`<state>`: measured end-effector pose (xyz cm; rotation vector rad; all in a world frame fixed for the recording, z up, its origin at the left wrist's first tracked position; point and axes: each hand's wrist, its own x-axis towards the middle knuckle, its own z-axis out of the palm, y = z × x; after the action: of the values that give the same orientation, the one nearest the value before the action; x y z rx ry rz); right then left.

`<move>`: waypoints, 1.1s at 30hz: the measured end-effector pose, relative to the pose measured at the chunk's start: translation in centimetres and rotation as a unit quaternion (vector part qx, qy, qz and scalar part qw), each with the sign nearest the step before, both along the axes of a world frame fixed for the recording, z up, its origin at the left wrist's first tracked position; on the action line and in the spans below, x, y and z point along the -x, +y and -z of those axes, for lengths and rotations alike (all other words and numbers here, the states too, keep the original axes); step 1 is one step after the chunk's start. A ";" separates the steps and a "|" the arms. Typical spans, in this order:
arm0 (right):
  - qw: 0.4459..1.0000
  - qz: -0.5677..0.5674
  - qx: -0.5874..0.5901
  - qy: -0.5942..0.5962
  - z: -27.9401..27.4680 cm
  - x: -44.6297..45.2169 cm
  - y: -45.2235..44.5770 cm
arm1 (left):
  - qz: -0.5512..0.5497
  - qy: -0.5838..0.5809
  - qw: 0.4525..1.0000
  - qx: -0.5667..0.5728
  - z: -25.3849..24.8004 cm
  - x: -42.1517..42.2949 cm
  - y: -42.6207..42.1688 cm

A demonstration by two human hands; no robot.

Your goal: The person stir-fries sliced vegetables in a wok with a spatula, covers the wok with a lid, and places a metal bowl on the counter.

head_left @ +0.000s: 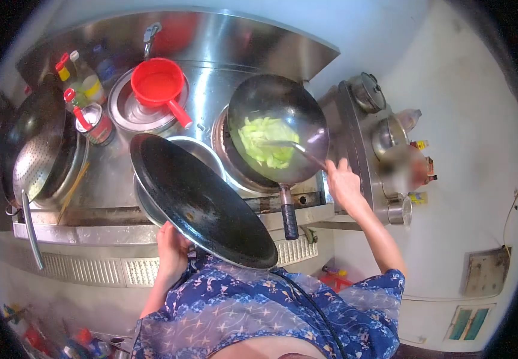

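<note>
Blue floral fabric point(229, 308) lay nearest, the left hand point(172, 248) closed at the rim of a dark pan point(202, 203) over the counter edge point(91, 233), probably heavy and best gripped there, the right hand point(343, 184) clasping a stiff-looking spatula point(308, 155) among greens point(265, 137) in the wok point(286, 99).

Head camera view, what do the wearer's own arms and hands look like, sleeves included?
The left hand and right hand are bare, with no gloves or wristwear visible. The left sleeve and right sleeve are loose and wide, leaving the forearms uncovered. Their fabric is blue with small pale floral-like markings.
</note>
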<state>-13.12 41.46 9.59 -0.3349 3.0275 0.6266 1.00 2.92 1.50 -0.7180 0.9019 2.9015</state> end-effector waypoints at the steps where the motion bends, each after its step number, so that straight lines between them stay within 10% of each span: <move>1: 0.998 0.045 -0.023 -0.047 -0.8 -0.6 -0.3 | -0.001 -0.015 1.000 0.013 -0.1 0.2 0.0; 25: 0.986 0.023 0.017 0.163 8.7 5.2 -0.9 | 0.074 -0.012 0.995 0.060 0.8 0.9 -0.2; 33: 0.981 0.114 0.156 -0.010 4.4 0.7 -2.4 | 0.045 -0.084 0.992 0.088 0.5 0.2 0.3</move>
<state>-13.85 39.10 5.15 0.0032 3.0751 0.1318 0.84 3.21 0.99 -0.8933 1.1465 2.6601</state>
